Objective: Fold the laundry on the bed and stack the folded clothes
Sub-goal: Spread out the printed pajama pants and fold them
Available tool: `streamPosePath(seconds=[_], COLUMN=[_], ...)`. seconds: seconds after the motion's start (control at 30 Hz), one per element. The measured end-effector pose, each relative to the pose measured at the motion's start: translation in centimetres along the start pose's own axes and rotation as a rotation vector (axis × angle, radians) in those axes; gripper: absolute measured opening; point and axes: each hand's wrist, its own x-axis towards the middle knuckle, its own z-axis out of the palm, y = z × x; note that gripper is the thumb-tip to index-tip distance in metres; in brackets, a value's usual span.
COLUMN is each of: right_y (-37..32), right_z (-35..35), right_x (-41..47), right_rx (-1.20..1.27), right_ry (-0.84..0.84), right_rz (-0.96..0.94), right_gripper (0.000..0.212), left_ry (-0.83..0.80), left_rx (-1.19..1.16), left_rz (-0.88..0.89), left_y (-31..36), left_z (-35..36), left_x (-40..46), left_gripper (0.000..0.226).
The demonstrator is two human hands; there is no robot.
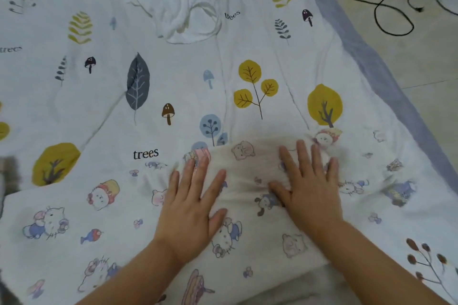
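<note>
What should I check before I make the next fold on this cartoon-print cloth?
1. Left hand flat on the cartoon cloth: ok.
2. Right hand flat on it: ok.
3. Cloth smooth between the hands: not ok, wrinkles show.
4. Whole cloth in view: not ok, it runs past the bottom edge.
5. White garment clear of the cloth: ok, it lies far up the bed.
6. Folded stack ready: cannot tell, none in view.

I read "trees" in dark lowercase print on the bedsheet (173, 77), clearest just left of centre beside the cartoon-print garment (124, 218). Same word again, tilted, near the crumpled white garment (178, 0) at the top. A third, partly cut off, sits at the sheet's left edge. I can't read any text on the garments themselves.
</note>
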Motion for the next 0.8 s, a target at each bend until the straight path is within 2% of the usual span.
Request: streamPosePath(seconds=[0.1,0.2,0.27,0.33,0.37,0.4,0.47,0.53,0.57,0.6,0.67,0.8], right_y=[1.9,0.5,-0.7,-1.5,-1.8,-1.9,-1.5,-1.0,-0.8,-0.6,0.2,1.2], right_z=[0.8,-0.5,-1.9,-3.2,-3.8,-4.5,-5.4,-6.3,-6.7,-7.0,-7.0,-7.6], right_x=[0.1,-0.1,0.1,1.1,1.8,2.6,4.3,5.3,5.5,5.6,5.4,4.8], right_rx=[0.015,0.095,0.174,0.183,0.176,0.154,0.119,0.109,0.115,0.111,0.141,0.3], right_ry=[-0.02,-0.009,0.089,0.275,0.278,0.216,0.002,-0.156,-0.156,-0.125,-0.103,-0.18], right_rz=[0.076,0.071,-0.011,-0.106,-0.123,-0.125,-0.141,-0.168,-0.197,-0.233,-0.269,-0.173], right_gripper=[0.085,0.088,0.075,0.05,0.043,0.041,0.039,0.024,0.012,0.013,0.029,0.033], left_ry=[-0.06,-0.003,0.076,0.118,0.099,0.048,-0.154,-0.326,-0.354,-0.38,-0.464,-0.569], left_rx=[-0.019,-0.085,-0.155,-0.197,-0.231,-0.274,-0.409,-0.551,-0.586,-0.582,-0.513,-0.505], left_rz=[-0.022,-0.006,-0.073,-0.216,-0.287,-0.34,-0.38,-0.325,-0.258,-0.186,-0.081,-0.06], left_y=[-0.3,-0.1,-0.8,-2.3,-3.3,-4.4,-6.8,-8.1,-8.3,-8.5,-8.6,-8.3], left_z=[0.0,-1.3,-2.8,-4.5,-5.4,-6.1,-6.8,-7.5,-7.8,-8.0,-8.0,-7.5], left_x=[0.0,0.2,0.6,1.7,2.3,2.9,3.7,3.8,3.7,3.6,3.3,3.3], left_gripper=[0.062,0.064,0.059,0.049,0.042,0.036,0.026,0.026,0.029,0.033,0.041,0.045])
